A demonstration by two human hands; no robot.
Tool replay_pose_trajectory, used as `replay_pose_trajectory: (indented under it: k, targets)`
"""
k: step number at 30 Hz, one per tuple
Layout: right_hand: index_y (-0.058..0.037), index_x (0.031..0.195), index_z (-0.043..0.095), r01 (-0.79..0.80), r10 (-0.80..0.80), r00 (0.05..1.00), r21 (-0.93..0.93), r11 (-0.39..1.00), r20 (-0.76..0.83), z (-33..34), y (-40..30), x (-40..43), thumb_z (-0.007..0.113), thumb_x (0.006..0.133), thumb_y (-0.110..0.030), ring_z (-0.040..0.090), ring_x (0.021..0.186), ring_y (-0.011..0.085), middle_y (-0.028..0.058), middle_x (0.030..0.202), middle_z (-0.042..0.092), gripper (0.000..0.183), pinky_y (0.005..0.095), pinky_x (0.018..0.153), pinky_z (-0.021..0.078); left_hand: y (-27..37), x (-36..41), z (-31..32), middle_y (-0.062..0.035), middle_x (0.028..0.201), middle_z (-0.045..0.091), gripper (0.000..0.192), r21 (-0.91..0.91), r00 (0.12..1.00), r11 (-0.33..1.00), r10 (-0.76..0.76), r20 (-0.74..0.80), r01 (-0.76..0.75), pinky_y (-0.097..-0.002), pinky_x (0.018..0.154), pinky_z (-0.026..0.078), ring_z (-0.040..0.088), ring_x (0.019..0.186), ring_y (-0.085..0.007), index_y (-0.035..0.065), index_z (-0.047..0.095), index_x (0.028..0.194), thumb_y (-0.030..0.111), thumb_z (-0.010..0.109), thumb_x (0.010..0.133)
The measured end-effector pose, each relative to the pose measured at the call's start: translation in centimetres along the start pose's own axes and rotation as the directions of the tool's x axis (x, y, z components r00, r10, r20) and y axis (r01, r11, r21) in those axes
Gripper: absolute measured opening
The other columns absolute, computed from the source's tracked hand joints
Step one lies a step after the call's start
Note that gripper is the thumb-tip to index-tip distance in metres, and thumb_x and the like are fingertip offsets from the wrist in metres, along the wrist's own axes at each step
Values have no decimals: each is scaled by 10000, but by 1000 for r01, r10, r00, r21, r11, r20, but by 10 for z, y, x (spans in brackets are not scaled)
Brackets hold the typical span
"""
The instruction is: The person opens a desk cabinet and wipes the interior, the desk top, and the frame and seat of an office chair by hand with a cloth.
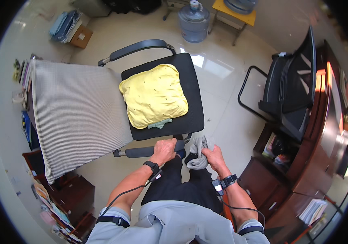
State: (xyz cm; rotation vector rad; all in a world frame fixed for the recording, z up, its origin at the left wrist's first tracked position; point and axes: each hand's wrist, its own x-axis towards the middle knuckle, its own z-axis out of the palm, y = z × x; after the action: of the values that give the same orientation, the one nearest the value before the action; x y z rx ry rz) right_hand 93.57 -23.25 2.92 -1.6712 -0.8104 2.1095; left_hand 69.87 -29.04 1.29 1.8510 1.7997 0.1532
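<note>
My left hand [164, 150] is closed on the near padded armrest [140, 152] of an office chair. A bunched light-grey cloth [201, 152] hangs from my right hand [213, 157], pinched between thumb and fingers, just right of that armrest. On the chair's black seat [193, 91] lies a yellow cushion [154, 96] with small dark marks. A bit of pale green fabric [160, 123] pokes out from under its near edge. The chair's ribbed light-grey backrest [79, 117] reaches to the left, and the far armrest [139, 48] curves beyond the seat.
A second, black chair [292, 88] stands at the right against a dark wooden desk [311, 164]. Large water bottles, one on the floor [193, 23] and one on a yellow stool [238, 13], are at the back. Folded clothes [65, 26] sit beside a cardboard box [82, 36].
</note>
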Motion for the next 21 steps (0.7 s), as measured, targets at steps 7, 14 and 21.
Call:
replay_pose_trajectory:
  k: [7, 14, 21]
  targets:
    - [3, 1015, 657, -38, 72, 995, -380, 924, 76, 4, -44, 7, 624, 815, -93, 588, 748, 108, 13, 860, 655, 223, 289, 690, 501, -9, -7, 14, -156, 676, 618, 177, -70, 995, 997, -42, -87, 36, -465, 557, 488, 639, 654, -365, 59, 554, 774, 78, 668, 640]
    - [-8, 1040, 654, -28, 96, 984, -400, 916, 150, -4, -95, 73, 619, 814, -77, 603, 764, 123, 11, 890, 658, 239, 295, 709, 509, -21, 3, -14, -164, 901, 693, 504, -184, 882, 944, -169, 440, 273, -442, 788, 529, 670, 884, -364, 23, 648, 1018, 391, 797, 707]
    - [-6, 1052, 648, -34, 122, 974, -408, 912, 192, -21, -155, 136, 606, 836, -75, 617, 784, 121, 22, 903, 675, 230, 293, 723, 514, -134, 69, -48, -254, 1316, 522, 912, -411, 424, 455, -890, -170, 790, -461, 990, 455, 528, 1186, -410, -13, 399, 1391, 407, 826, 703]
